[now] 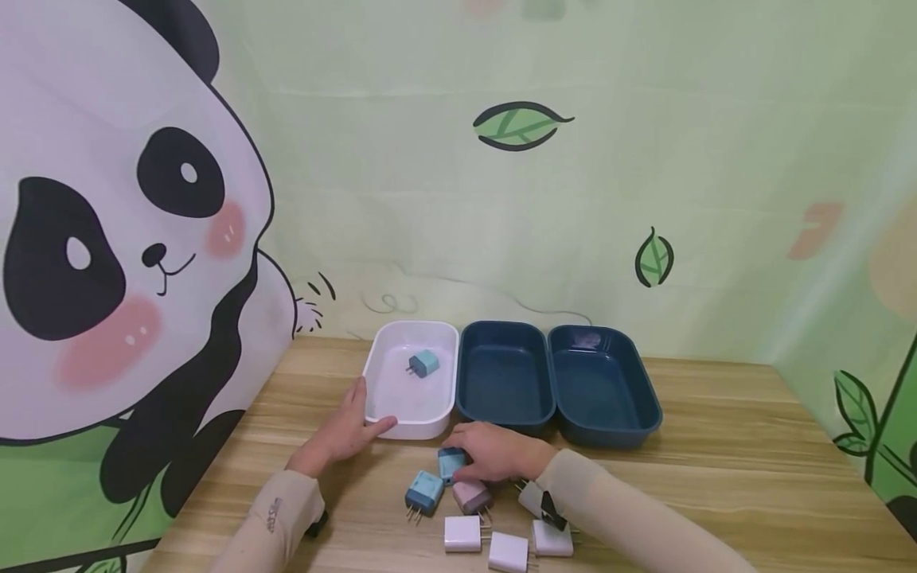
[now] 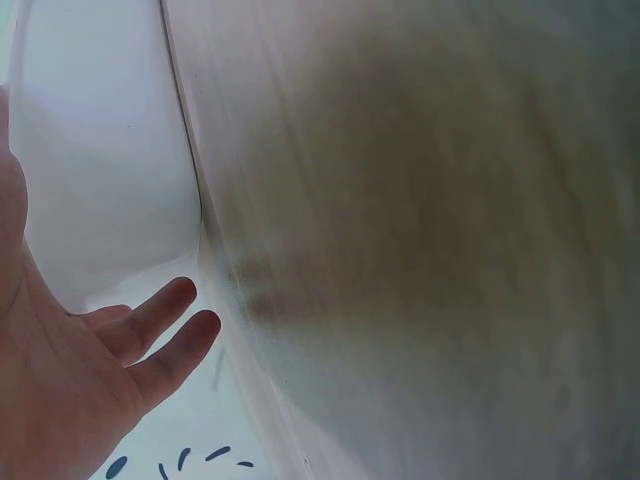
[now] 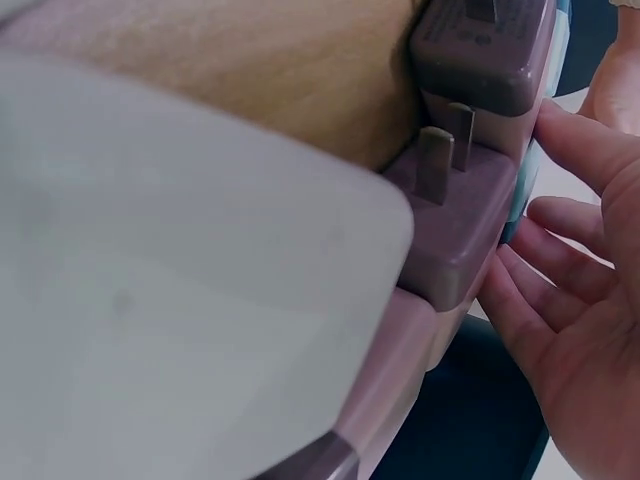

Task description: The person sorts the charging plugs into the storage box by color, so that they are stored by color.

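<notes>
The blue charger point(image 1: 450, 468) is pinched, it seems, between the thumb and fingertips of the right hand point(image 1: 501, 452); whether it is lifted cannot be told. Probably it is taken by its body so that the prongs are kept free. The left hand point(image 1: 345, 426) is spread wide at the white tray point(image 1: 414, 430), its thumb laid on the near rim and its fingers along the outer wall, presumably so that the tray is kept steady. Just below the right fingertips a pink charger point(image 1: 471, 498) is set; between the hands another blue charger point(image 1: 424, 492) is left. Nearer the person than the right hand, three white chargers point(image 1: 462, 533) are spread on the desk point(image 1: 731, 454), likely for easy reach. Beyond the left hand, one blue-green charger point(image 1: 424, 363) is contained in the white tray. Ahead of the right hand, two dark blue trays point(image 1: 505, 386) are lined up beside it.
</notes>
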`<action>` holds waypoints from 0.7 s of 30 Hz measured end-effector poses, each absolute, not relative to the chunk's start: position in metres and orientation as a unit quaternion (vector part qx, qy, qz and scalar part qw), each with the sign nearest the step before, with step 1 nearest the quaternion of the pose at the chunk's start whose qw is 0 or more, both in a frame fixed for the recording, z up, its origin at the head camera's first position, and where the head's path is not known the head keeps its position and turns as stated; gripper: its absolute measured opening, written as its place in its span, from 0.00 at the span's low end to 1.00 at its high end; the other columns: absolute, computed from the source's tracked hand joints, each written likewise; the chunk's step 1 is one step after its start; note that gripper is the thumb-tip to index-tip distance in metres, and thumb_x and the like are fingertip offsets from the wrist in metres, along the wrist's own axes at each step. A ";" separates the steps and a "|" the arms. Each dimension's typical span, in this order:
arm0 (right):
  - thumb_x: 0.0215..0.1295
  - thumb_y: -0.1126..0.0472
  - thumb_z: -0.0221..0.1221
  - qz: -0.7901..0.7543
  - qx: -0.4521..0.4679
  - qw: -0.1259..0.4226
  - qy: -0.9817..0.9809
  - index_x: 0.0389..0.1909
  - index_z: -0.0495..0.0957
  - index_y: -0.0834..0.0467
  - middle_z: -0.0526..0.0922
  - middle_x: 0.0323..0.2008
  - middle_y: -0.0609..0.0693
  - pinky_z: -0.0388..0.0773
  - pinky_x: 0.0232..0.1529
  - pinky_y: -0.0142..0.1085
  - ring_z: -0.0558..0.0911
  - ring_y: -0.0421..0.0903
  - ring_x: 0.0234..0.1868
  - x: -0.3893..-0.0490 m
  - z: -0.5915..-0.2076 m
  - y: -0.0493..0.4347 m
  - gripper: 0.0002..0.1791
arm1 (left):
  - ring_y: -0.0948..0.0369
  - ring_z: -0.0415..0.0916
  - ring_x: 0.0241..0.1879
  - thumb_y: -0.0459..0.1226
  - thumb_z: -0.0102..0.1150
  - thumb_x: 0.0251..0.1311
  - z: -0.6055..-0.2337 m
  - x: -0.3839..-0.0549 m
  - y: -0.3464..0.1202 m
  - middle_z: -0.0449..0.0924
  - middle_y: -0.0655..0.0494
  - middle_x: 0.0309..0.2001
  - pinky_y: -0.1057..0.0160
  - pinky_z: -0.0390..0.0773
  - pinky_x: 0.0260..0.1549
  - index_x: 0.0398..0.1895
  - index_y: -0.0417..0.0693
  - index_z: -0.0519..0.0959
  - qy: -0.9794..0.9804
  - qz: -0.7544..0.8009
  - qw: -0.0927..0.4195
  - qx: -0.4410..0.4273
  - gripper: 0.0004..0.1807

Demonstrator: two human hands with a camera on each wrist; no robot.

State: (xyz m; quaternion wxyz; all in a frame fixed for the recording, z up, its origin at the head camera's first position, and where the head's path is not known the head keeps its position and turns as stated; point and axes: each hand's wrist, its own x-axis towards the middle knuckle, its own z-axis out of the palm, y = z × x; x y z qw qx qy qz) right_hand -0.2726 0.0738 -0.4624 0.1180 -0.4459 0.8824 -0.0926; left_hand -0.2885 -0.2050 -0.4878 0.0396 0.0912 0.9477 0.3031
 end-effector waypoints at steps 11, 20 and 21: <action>0.60 0.48 0.63 -0.094 -0.430 0.132 0.888 0.55 0.77 0.54 0.78 0.48 0.43 0.72 0.48 0.29 0.74 0.33 0.44 -0.270 -0.459 0.071 0.24 | 0.39 0.47 0.68 0.58 0.56 0.59 -0.488 -0.286 -0.203 0.35 0.31 0.71 0.43 0.54 0.62 0.72 0.33 0.31 0.946 0.308 0.037 0.095 0.58; 0.58 0.48 0.65 -0.102 -0.420 0.129 0.892 0.53 0.78 0.53 0.77 0.45 0.42 0.73 0.46 0.29 0.73 0.34 0.42 -0.273 -0.462 0.068 0.24 | 0.39 0.47 0.68 0.59 0.55 0.59 -0.488 -0.287 -0.203 0.33 0.32 0.72 0.42 0.54 0.62 0.72 0.35 0.31 0.944 0.316 0.046 0.086 0.58; 0.58 0.48 0.65 -0.102 -0.419 0.129 0.893 0.53 0.78 0.53 0.77 0.45 0.42 0.73 0.46 0.29 0.73 0.34 0.42 -0.274 -0.463 0.068 0.24 | 0.39 0.47 0.68 0.59 0.55 0.59 -0.488 -0.287 -0.203 0.33 0.32 0.72 0.42 0.54 0.62 0.72 0.35 0.31 0.944 0.316 0.046 0.085 0.58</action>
